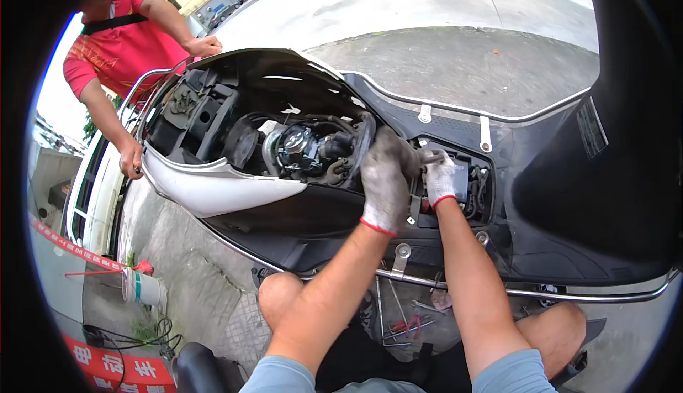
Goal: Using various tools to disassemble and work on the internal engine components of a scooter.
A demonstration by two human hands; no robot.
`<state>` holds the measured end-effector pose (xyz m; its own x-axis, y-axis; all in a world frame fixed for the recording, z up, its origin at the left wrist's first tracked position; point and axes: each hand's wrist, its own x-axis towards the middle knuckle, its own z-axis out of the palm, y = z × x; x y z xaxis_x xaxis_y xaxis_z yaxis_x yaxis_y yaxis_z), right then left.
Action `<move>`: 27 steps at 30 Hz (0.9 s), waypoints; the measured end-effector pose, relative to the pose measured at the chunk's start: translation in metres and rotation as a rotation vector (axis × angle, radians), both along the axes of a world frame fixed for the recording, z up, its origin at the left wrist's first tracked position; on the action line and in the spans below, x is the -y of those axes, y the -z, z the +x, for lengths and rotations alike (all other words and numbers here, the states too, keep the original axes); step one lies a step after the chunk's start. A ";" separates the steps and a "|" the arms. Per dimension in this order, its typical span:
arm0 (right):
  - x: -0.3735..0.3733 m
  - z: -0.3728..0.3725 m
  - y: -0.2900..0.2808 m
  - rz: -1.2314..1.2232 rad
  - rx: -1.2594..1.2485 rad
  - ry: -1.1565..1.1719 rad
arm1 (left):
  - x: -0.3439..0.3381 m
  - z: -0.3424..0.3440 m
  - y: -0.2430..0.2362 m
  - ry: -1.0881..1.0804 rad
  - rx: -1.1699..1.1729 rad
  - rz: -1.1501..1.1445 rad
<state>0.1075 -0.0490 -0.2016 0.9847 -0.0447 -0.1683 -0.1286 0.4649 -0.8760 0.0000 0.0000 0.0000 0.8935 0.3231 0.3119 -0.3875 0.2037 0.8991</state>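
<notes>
A scooter lies across my view with its seat area uncovered, showing the engine and carburetor (297, 145) inside the white side panel (220, 186). My left hand (386, 176), in a grey-stained white knit glove with a red cuff, is at the front edge of that bay; motion smears its fingers. Beside it, my right hand (440, 178), in a matching glove, reaches into the open floorboard compartment (481, 216). Its fingers are bent and closed near the left hand; what they pinch is hidden. A dark grey battery-like block (460, 179) sits just right of this hand.
Across the scooter's rear stands a person in red (124, 55), both hands on the rear bodywork. A chrome guard rail (569, 296) runs along the near side. Tools (407, 325) lie on the ground between my knees. A white bucket (144, 287) stands at lower left.
</notes>
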 end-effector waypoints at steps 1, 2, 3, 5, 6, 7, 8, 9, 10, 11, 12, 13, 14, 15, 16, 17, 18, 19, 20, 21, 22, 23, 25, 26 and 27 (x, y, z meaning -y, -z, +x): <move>0.002 -0.001 -0.002 -0.138 -0.018 -0.012 | -0.007 0.006 -0.005 0.032 -0.040 -0.065; 0.000 -0.003 -0.005 -0.167 -0.010 -0.015 | -0.016 0.014 -0.012 0.042 -0.003 -0.061; -0.010 -0.008 -0.001 -0.168 -0.023 0.018 | -0.021 0.022 -0.015 0.057 -0.018 -0.060; -0.002 -0.005 -0.007 -0.164 -0.039 0.003 | -0.027 0.045 -0.022 0.093 -0.061 -0.140; 0.002 -0.006 -0.010 -0.162 -0.010 -0.002 | -0.030 0.055 -0.024 0.082 -0.084 -0.141; 0.003 -0.009 -0.013 -0.166 -0.019 -0.005 | -0.030 0.067 -0.027 0.047 -0.101 -0.076; 0.004 -0.011 -0.017 -0.171 -0.026 -0.007 | -0.030 0.080 -0.029 0.015 -0.117 -0.019; 0.004 -0.011 -0.020 -0.179 -0.012 -0.002 | -0.030 0.091 -0.032 -0.023 -0.158 0.037; 0.004 -0.011 -0.024 -0.188 0.002 0.003 | -0.031 0.101 -0.033 -0.066 -0.185 0.169; 0.004 -0.011 -0.027 -0.234 -0.063 0.003 | -0.030 0.110 -0.033 -0.070 -0.213 0.223; 0.007 -0.014 -0.028 -0.165 -0.071 -0.040 | -0.029 0.120 -0.033 -0.078 -0.235 0.243; 0.007 -0.015 -0.031 -0.160 -0.076 -0.044 | -0.027 0.129 -0.032 -0.086 -0.256 0.262; 0.007 -0.015 -0.033 -0.161 -0.093 -0.053 | -0.025 0.137 -0.030 -0.062 -0.273 0.246; 0.007 -0.014 -0.034 -0.178 -0.123 -0.064 | -0.023 0.143 -0.027 -0.038 -0.290 0.231; 0.008 -0.014 -0.034 -0.162 -0.137 -0.069 | -0.022 0.150 -0.024 -0.017 -0.314 0.218; 0.008 -0.015 -0.033 -0.172 -0.105 -0.081 | -0.022 0.154 -0.020 0.010 -0.325 0.241; 0.008 -0.015 -0.031 -0.199 -0.095 -0.095 | -0.022 0.158 -0.017 0.034 -0.343 0.267; 0.007 -0.014 -0.029 -0.220 -0.068 -0.109 | -0.023 0.162 -0.015 0.057 -0.360 0.294; 0.002 -0.012 -0.027 -0.322 -0.057 -0.048 | -0.022 0.166 -0.013 0.056 -0.423 0.282; 0.001 -0.010 -0.023 -0.300 -0.030 -0.058 | -0.022 0.169 -0.013 0.075 -0.410 0.268; 0.000 -0.008 -0.019 -0.301 -0.030 -0.063 | -0.024 0.170 -0.013 0.086 -0.418 0.254; 0.000 -0.007 -0.013 -0.304 -0.027 -0.062 | -0.026 0.171 -0.013 0.091 -0.451 0.244; -0.003 -0.001 -0.004 -0.363 -0.042 -0.036 | -0.024 0.174 -0.014 0.116 -0.490 -0.022; -0.005 0.002 -0.002 -0.385 -0.042 -0.024 | -0.027 0.172 -0.015 0.197 -0.448 -0.090; -0.008 0.003 0.000 -0.406 -0.043 -0.013 | -0.030 0.169 -0.016 0.279 -0.398 -0.158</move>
